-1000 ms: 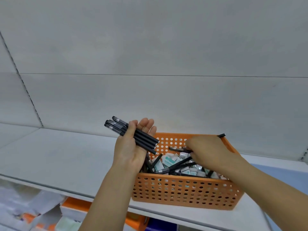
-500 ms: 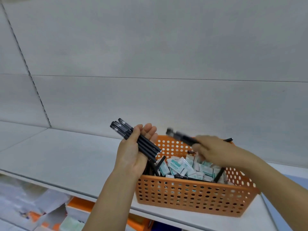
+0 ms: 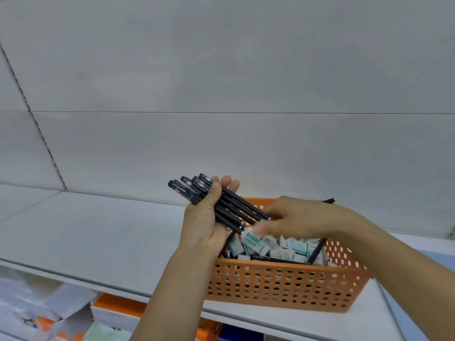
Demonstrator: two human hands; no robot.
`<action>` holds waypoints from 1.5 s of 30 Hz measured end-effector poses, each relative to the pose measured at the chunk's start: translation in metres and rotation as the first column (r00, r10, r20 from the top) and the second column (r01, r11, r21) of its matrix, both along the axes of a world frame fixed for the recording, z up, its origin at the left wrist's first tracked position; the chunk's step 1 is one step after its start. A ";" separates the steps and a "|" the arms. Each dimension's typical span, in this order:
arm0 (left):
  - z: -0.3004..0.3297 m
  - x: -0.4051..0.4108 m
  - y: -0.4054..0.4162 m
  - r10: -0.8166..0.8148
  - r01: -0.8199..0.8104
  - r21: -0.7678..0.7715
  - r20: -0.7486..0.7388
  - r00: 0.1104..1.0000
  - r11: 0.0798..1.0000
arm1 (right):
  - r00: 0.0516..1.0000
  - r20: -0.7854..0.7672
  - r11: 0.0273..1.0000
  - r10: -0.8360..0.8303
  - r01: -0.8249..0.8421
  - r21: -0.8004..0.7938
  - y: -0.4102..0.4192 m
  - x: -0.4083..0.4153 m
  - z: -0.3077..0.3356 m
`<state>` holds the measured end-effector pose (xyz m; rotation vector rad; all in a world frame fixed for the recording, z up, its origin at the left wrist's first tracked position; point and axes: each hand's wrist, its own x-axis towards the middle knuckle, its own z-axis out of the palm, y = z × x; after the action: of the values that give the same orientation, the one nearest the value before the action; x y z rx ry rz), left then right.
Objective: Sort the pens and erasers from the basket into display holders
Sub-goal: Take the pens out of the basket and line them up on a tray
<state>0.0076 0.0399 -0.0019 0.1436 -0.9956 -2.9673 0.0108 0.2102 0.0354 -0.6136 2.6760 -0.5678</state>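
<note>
Since the view has tilted a bit in the last second, the grey shelf [image 3: 81, 232] and orange basket [image 3: 283, 284] sit about as before; real change is in the hands. Right hand [image 3: 302, 219], down in the basket a second ago, then lifting a pen half a second ago, is now at the lower end of the pen bundle [image 3: 221, 205], blurred; looks like it is adding that pen, but can't tell if its grip is closed on anything. Left hand [image 3: 204, 225] still raised over the basket's left end, palm up, thumb clamped across the bundle, fingers behind, tips pointing up-left. So pens are being collected, none placed; no holders in view. Erasers [image 3: 270, 246] and a few pens [image 3: 317, 249] remain in the basket.
</note>
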 end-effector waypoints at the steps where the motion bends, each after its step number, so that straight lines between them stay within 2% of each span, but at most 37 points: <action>1: 0.001 -0.002 -0.003 0.022 -0.022 -0.002 0.010 1.000 1.000 | 1.000 -0.011 0.987 0.003 -0.002 0.158 0.007 0.002 -0.003; 3: -0.001 -0.004 -0.008 0.043 -0.043 -0.014 0.027 0.999 0.999 | 0.998 0.062 0.947 -0.033 0.011 0.322 0.015 0.005 -0.014; 5: -0.002 -0.004 -0.008 0.032 -0.031 -0.020 0.049 0.998 0.999 | 0.991 0.130 0.938 -0.036 -0.011 0.345 0.014 0.006 -0.022; 8: -0.002 -0.004 -0.006 0.007 -0.005 -0.016 0.073 0.997 1.000 | 0.998 0.051 0.952 -0.038 0.021 0.307 0.022 0.000 -0.020; 10: -0.002 -0.004 -0.006 0.002 0.000 -0.023 0.084 0.996 1.000 | 0.985 -0.078 0.975 -0.157 0.167 0.146 0.029 -0.005 -0.014; 12: -0.001 -0.005 -0.004 -0.006 0.011 -0.048 0.098 0.995 0.999 | 0.922 -0.211 0.935 -0.325 0.281 -0.217 0.027 -0.004 -0.010; 13: 0.000 -0.005 0.000 -0.021 0.027 -0.056 0.104 0.994 0.998 | 0.883 -0.289 0.894 -0.370 0.253 -0.371 0.021 -0.002 -0.008; 14: 0.002 -0.004 0.004 -0.045 0.051 -0.057 0.101 0.994 0.997 | 0.859 -0.358 0.879 -0.366 0.193 -0.436 0.013 0.001 -0.007; 16: 0.006 -0.001 0.014 -0.107 0.110 -0.033 0.069 0.992 0.993 | 0.835 -0.478 0.926 -0.273 0.093 -0.366 -0.004 0.007 -0.012; 18: 0.009 0.001 0.021 -0.131 0.133 -0.032 0.042 0.990 0.991 | 0.801 -0.554 0.955 -0.227 0.074 -0.286 -0.016 0.009 -0.021; 21: 0.015 -0.001 0.023 -0.077 0.075 -0.087 -0.018 0.997 0.993 | 0.759 -0.534 0.868 -0.372 0.081 -0.489 -0.017 0.010 -0.028; 22: 0.019 -0.002 0.022 -0.060 0.052 -0.120 -0.062 0.996 0.991 | 0.751 -0.473 0.791 -0.461 0.106 -0.603 -0.017 0.013 -0.029; 23: 0.025 -0.003 0.021 -0.050 0.032 -0.154 -0.114 0.992 0.988 | 0.757 -0.339 0.659 -0.558 0.156 -0.736 -0.018 0.016 -0.030; 24: 0.031 -0.003 0.020 -0.048 0.015 -0.190 -0.170 0.984 0.982 | 0.778 -0.115 0.452 -0.617 0.231 -0.862 -0.020 0.018 -0.031; 25: 0.039 -0.002 0.021 -0.056 0.006 -0.223 -0.221 0.974 0.975 | 0.807 0.163 0.187 -0.568 0.319 -0.929 -0.022 0.019 -0.032; 26: 0.045 -0.001 0.023 -0.072 0.005 -0.247 -0.262 0.962 0.969 | 0.824 0.410 -0.070 -0.391 0.418 -0.906 -0.026 0.018 -0.035; 27: 0.050 0.001 0.027 -0.090 0.010 -0.263 -0.292 0.952 0.965 | 0.812 0.558 -0.267 -0.169 0.508 -0.819 -0.030 0.019 -0.035; 28: 0.053 0.002 0.030 -0.106 0.017 -0.275 -0.314 0.943 0.961 | 0.789 0.614 -0.401 -0.012 0.559 -0.726 -0.036 0.021 -0.034; 29: 0.054 0.004 0.034 -0.122 0.018 -0.300 -0.332 0.935 0.954 | 0.771 0.632 -0.501 0.074 0.577 -0.645 -0.042 0.022 -0.031; 31: 0.049 0.006 0.040 -0.188 0.035 -0.390 -0.361 0.913 0.920 | 0.758 0.637 -0.627 0.140 0.566 -0.535 -0.050 0.021 -0.025; 32: 0.046 0.009 0.042 -0.230 0.047 -0.446 -0.365 0.902 0.894 | 0.772 0.620 -0.659 0.140 0.540 -0.524 -0.052 0.021 -0.023; 35: 0.040 0.014 0.044 -0.327 0.079 -0.590 -0.326 0.887 0.803 | 0.839 0.538 -0.643 0.084 0.458 -0.614 -0.053 0.021 -0.024; 37: 0.041 0.016 0.039 -0.408 0.140 -0.626 -0.308 0.859 0.767 | 0.877 0.479 -0.553 0.028 0.412 -0.724 -0.046 0.022 -0.028; 39: 0.041 0.015 0.030 -0.536 0.229 -0.664 -0.301 0.789 0.711 | 0.930 0.366 -0.351 -0.045 0.328 -0.877 -0.030 0.025 -0.023; 41: 0.038 0.014 0.025 -0.675 0.347 -0.708 -0.245 0.696 0.615 | 0.970 0.217 -0.087 -0.113 0.208 -0.974 -0.011 0.026 -0.012; 43: 0.036 0.017 0.026 -0.790 0.462 -0.747 -0.137 0.597 0.478 | 0.987 0.103 0.186 -0.121 0.125 -0.975 0.001 0.030 0.002; 44: 0.036 0.020 0.029 -0.838 0.511 -0.756 -0.092 0.538 0.410 | 0.990 0.081 0.278 -0.115 0.111 -0.954 0.003 0.033 0.007; 45: 0.036 0.023 0.032 -0.872 0.549 -0.756 -0.060 0.485 0.357 | 0.993 0.073 0.323 -0.097 0.101 -0.941 0.005 0.036 0.012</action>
<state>0.0302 0.0722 0.0337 -1.3373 -2.4192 -2.6358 0.0466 0.2147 0.0470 -0.6753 2.0803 -2.2514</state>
